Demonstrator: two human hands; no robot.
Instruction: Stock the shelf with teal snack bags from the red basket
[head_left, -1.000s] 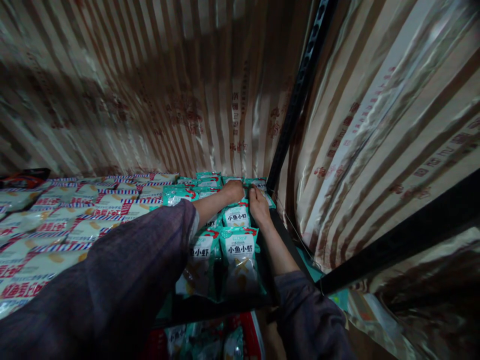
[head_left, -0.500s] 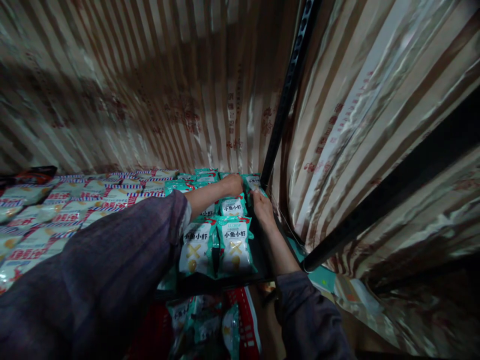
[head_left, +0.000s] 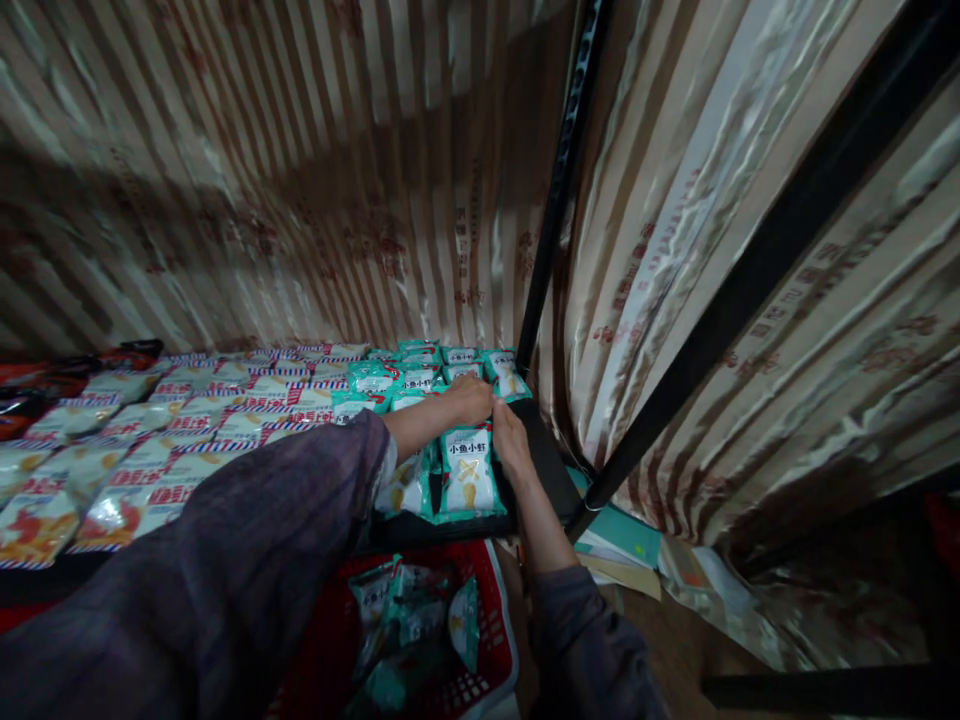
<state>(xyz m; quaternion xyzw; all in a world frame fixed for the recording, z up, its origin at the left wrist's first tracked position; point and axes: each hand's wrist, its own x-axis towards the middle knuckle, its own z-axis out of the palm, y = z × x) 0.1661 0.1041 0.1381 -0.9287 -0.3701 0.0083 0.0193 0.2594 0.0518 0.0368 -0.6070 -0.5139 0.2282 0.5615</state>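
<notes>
Teal-and-white snack bags stand in rows on a dark shelf [head_left: 551, 470]. My left hand [head_left: 471, 400] is closed over the right-hand row, just behind the front snack bag [head_left: 469, 475], and covers most of the bag behind that. Beside it, my right hand [head_left: 511, 440] has its fingers drawn together along the front bag's upper right edge, almost meeting the left hand. What either hand grips is hidden. Beyond my hands, another teal snack bag [head_left: 505, 373] leans in the back right corner by the post.
White snack bags with red lettering [head_left: 187, 440] fill the shelf to the left. Below the shelf edge is a red basket [head_left: 504, 625] holding several teal bags. Dark metal posts [head_left: 559, 200] and a striped curtain [head_left: 337, 200] enclose the back and right.
Both hands have come nearer along the right-hand row and closer together. My right hand has let go of the back corner bag. The view has shifted, showing more of the basket.
</notes>
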